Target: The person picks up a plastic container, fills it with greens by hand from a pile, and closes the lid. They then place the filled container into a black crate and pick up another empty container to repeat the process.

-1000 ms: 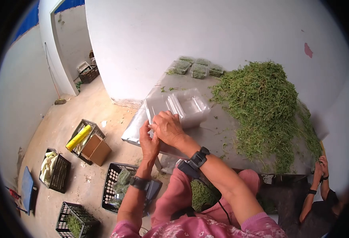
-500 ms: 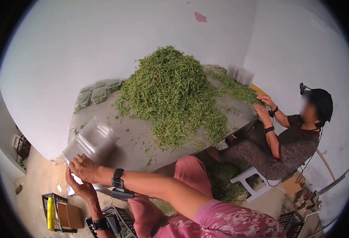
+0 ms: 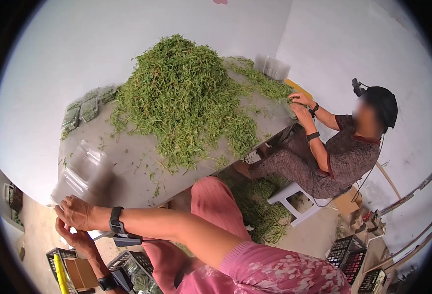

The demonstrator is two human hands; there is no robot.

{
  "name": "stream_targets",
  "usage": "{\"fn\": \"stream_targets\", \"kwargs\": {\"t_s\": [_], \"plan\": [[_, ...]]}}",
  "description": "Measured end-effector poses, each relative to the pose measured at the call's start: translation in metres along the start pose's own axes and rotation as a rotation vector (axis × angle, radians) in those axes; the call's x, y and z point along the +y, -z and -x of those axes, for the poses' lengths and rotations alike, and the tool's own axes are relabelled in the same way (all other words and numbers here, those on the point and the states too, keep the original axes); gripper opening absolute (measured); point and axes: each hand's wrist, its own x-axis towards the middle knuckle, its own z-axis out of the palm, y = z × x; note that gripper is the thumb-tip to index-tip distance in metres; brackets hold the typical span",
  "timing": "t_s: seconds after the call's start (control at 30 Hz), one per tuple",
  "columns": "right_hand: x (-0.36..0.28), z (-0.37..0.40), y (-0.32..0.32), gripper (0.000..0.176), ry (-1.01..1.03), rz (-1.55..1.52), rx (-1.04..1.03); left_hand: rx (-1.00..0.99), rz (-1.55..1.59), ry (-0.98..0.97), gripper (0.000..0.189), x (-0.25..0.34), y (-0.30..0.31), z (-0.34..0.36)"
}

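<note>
A nested stack of clear plastic containers [image 3: 82,169] lies at the table's left front corner. My right hand [image 3: 76,213] reaches across to its near end, fingers bent and closed at the edge of the plastic. Just below, my left hand [image 3: 80,241] has its fingers curled up toward my right fingertips. What lies between its fingers is hidden. A large heap of green leafy stems [image 3: 181,93] covers the middle of the table [image 3: 127,169], with loose bits scattered around it.
Filled clear boxes [image 3: 88,109] sit at the table's back left. To the right, a co-worker [image 3: 351,147] handles stems beside another container stack [image 3: 273,67]. Black crates [image 3: 136,269], a cardboard box [image 3: 81,273] and a white stool [image 3: 299,203] stand below.
My view has turned right and down, so the scene sits further left and higher. Both hands stay close together at the near end of the container stack, with little visible finger movement.
</note>
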Motion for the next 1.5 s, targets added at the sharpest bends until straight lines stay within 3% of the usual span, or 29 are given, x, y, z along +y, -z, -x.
{"fn": "stream_targets", "kwargs": {"t_s": [0.1, 0.2, 0.3, 0.4, 0.57, 0.6, 0.67, 0.8, 0.93, 1.03, 1.13, 1.37, 1.5], "plan": [[-0.001, 0.000, 0.006, 0.041, -0.034, -0.016, 0.007, -0.055, 0.097, 0.043, 0.049, -0.014, 0.009, -0.002], [0.001, -0.004, 0.009, 0.037, -0.193, -0.196, -0.043, -0.083, -0.567, -0.331, 0.045, -0.009, 0.008, -0.004], [0.004, -0.003, 0.006, 0.035, -0.330, -0.433, 0.121, -0.088, -0.651, -0.391, 0.035, 0.004, 0.001, -0.003], [0.003, -0.011, 0.010, 0.024, -0.622, -0.662, 0.152, -0.131, -0.778, -0.454, 0.026, 0.010, 0.002, -0.006], [0.028, -0.019, -0.007, 0.013, -0.660, -0.687, 0.476, -0.145, -0.765, -0.479, 0.026, 0.017, -0.007, -0.007], [0.026, -0.018, 0.008, 0.012, -0.626, -0.715, 0.511, -0.180, -0.822, -0.558, 0.027, 0.024, -0.010, -0.009], [0.022, -0.013, 0.038, 0.014, -0.669, -0.733, 0.372, -0.208, -0.840, -0.540, 0.027, 0.035, -0.013, -0.010], [0.029, -0.002, 0.060, 0.017, -0.555, -0.645, 0.356, -0.226, -0.906, -0.527, 0.029, 0.041, -0.014, -0.012], [0.049, 0.007, 0.076, 0.025, -0.593, -0.612, 0.364, -0.183, -0.947, -0.543, 0.030, 0.038, -0.017, -0.012], [0.076, 0.017, 0.089, 0.027, -0.823, -0.991, 0.305, -0.150, -0.962, -0.545, 0.030, 0.040, -0.023, -0.010], [0.086, 0.028, 0.109, 0.025, -1.032, -1.271, 0.425, -0.148, -0.989, -0.558, 0.030, 0.039, -0.024, -0.010], [0.095, 0.051, 0.114, 0.017, -0.994, -1.492, 0.566, -0.192, -0.985, -0.518, 0.027, 0.037, -0.025, -0.014], [0.090, 0.043, 0.133, 0.016, -0.852, -1.528, 0.705, -0.207, -1.020, -0.516, 0.026, 0.033, -0.025, -0.019]]}}
